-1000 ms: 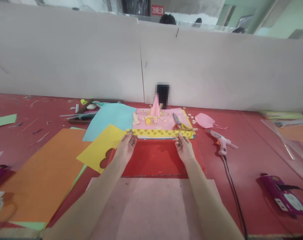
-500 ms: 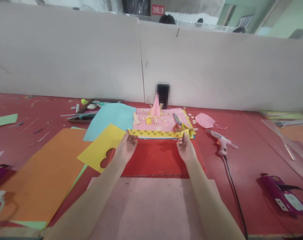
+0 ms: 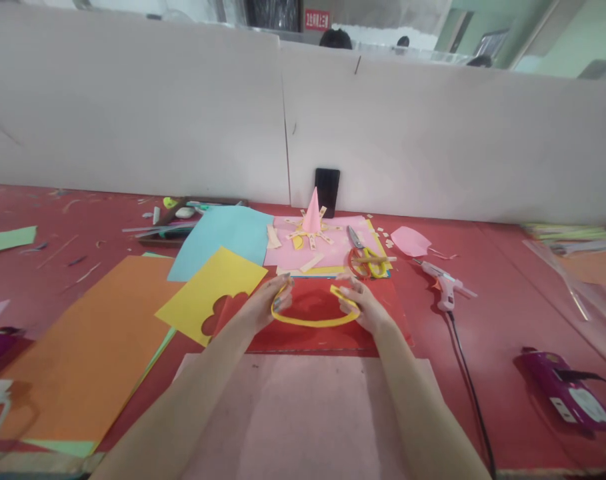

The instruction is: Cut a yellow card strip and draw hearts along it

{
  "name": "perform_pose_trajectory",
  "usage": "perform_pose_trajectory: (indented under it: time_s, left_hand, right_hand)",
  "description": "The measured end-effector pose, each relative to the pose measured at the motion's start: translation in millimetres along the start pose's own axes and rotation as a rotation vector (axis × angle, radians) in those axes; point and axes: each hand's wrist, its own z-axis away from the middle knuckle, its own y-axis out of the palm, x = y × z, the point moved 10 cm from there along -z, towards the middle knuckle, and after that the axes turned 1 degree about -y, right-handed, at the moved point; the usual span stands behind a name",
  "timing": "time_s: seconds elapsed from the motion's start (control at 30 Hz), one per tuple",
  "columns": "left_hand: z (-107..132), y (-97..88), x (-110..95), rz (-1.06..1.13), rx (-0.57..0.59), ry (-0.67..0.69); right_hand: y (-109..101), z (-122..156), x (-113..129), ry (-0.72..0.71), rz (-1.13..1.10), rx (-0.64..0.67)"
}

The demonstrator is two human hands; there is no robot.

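Note:
A long yellow paper strip is bent into a loop above a red sheet. My left hand pinches its left end and my right hand pinches its right end, the two ends curling toward each other. Just beyond my hands lies a pink sheet with a small pink paper cone and sun-like paper rays on it.
Yellow-and-red scissors lie right of the pink sheet, a glue gun with its black cord further right. Yellow, blue and orange sheets spread left. A purple device sits at right. A white partition stands behind.
The strip was held straight and flat between my hands; both hands have since come closer together and toward me, curving it into a loop.

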Motion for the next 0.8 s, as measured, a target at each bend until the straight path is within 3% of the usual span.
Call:
perform_pose_trajectory:
  time_s: [0.2,0.4,0.8]
  left_hand:
    - [6,25.6,24,-0.373,0.154,-0.160]
    - [9,36.0,32,-0.569,0.248,-0.203]
    - [15,43.6,35,-0.695,0.305,-0.208]
  right_hand:
    - [28,12,-22,0.209,0.204,0.264]
    - [33,15,-22,0.241,0.347,0.311]
    - [42,19,-25,0.265,0.419,0.407]
